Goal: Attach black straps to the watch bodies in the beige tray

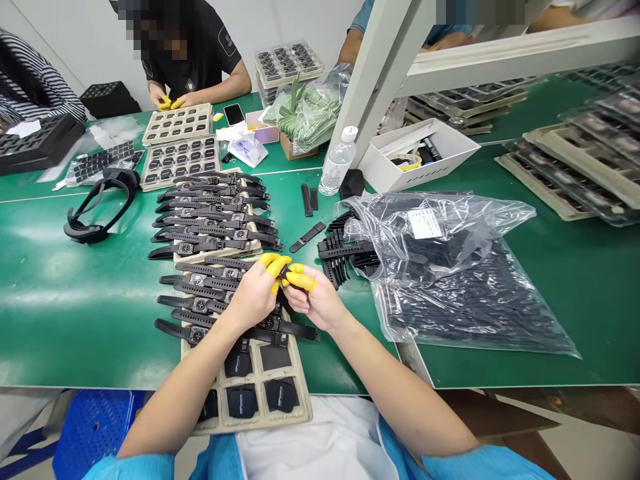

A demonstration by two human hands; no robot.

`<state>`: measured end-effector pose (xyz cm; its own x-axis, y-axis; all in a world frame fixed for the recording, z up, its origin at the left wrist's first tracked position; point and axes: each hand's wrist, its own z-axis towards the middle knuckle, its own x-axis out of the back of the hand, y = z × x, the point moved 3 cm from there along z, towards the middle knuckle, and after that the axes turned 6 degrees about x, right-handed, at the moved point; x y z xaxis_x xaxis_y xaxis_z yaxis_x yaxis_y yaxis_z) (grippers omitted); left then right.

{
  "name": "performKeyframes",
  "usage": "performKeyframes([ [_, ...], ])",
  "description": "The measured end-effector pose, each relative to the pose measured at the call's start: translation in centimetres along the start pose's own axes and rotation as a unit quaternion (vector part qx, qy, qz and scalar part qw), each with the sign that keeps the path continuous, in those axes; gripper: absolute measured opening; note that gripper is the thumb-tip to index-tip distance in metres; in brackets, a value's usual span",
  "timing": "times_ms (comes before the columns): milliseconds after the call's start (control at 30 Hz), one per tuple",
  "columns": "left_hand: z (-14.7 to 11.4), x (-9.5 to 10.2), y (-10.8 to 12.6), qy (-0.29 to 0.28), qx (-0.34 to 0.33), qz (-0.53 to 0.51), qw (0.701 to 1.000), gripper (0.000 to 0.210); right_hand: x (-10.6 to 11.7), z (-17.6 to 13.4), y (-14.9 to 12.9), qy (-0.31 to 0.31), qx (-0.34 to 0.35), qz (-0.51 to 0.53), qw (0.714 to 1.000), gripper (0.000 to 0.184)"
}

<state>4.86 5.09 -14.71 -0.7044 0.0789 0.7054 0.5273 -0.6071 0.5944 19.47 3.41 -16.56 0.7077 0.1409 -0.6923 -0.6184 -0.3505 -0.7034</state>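
Plainly a crowded green table (120, 300)

Right of centre spreads a clear bag (500, 210) of black straps (450, 313); left of centre, a tray (304, 400) of watches (199, 305). At mid-frame, the left hand (255, 293) and right hand (321, 298) meet, yellow-covered fingertips (300, 282) pinched tight on a small black part (283, 273), mostly hidden.

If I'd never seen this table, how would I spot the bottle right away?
Find the big green table, then the slanted white post rising over it. In front of the post's lower end, between the loose black straps and the open white box, stands the bottle. Unlike those neighbours, it is tall, see-through and topped with a white cap.
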Motion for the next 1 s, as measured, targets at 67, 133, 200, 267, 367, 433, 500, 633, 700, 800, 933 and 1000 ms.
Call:
performKeyframes([
  [67, 0.1, 0.3, 0.3, -0.012, 0.002, -0.015, 1.000, 0.046, 0.0, 0.1, -0.1, 0.003, 0.000, 0.005, 1.000, 0.037],
  [133, 0.1, 0.6, 0.6, -0.030, 0.001, -0.035, 0.999, 0.047, 0.0, 0.1, -0.2, 0.004, -0.002, -0.003, 1.000, 0.037],
  [200, 0.2, 1.0, 0.7, -0.040, -0.005, -0.028, 0.999, 0.047, 0.0, 0.2, -0.3, 0.006, -0.003, -0.018, 1.000, 0.037],
  [267, 0.2, 1.2, 0.7, -0.042, -0.021, 0.020, 0.999, 0.045, 0.0, 0.3, -0.3, 0.007, -0.008, -0.031, 0.999, 0.037],
  [367, 0.4, 1.3, 0.5, -0.049, -0.052, 0.108, 0.992, 0.044, -0.1, 0.6, -0.2, 0.002, -0.023, -0.046, 0.999, 0.031],
  [433, 0.7, 1.5, 0.5, -0.055, -0.066, 0.137, 0.987, 0.043, 0.0, 0.8, -0.3, -0.003, -0.027, -0.050, 0.998, 0.027],
  [500, 1.0, 1.8, 0.4, -0.061, -0.069, 0.135, 0.987, 0.041, 0.0, 0.9, -0.4, -0.015, -0.022, -0.045, 0.999, 0.025],
  [633, 1.6, 2.2, 0.5, -0.063, -0.053, 0.062, 0.995, 0.039, -0.4, 1.0, -0.9, -0.060, 0.013, -0.024, 0.998, 0.027],
  [700, 1.9, 2.4, 0.8, -0.063, -0.051, 0.029, 0.996, 0.041, -0.6, 1.0, -1.3, -0.077, 0.048, -0.029, 0.995, 0.032],
  [800, 2.4, 3.2, 1.7, -0.054, -0.054, 0.038, 0.996, 0.049, -0.7, 0.8, -2.5, -0.082, 0.149, -0.110, 0.979, 0.036],
  [933, 3.3, 6.4, 2.8, -0.061, -0.010, 0.126, 0.990, 0.053, 0.1, -0.5, -5.1, -0.068, 0.262, -0.349, 0.897, 0.031],
  [1000, 3.1, 8.3, 2.9, -0.093, 0.020, 0.172, 0.980, 0.049, 0.9, -1.6, -5.8, -0.070, 0.237, -0.471, 0.847, 0.029],
])
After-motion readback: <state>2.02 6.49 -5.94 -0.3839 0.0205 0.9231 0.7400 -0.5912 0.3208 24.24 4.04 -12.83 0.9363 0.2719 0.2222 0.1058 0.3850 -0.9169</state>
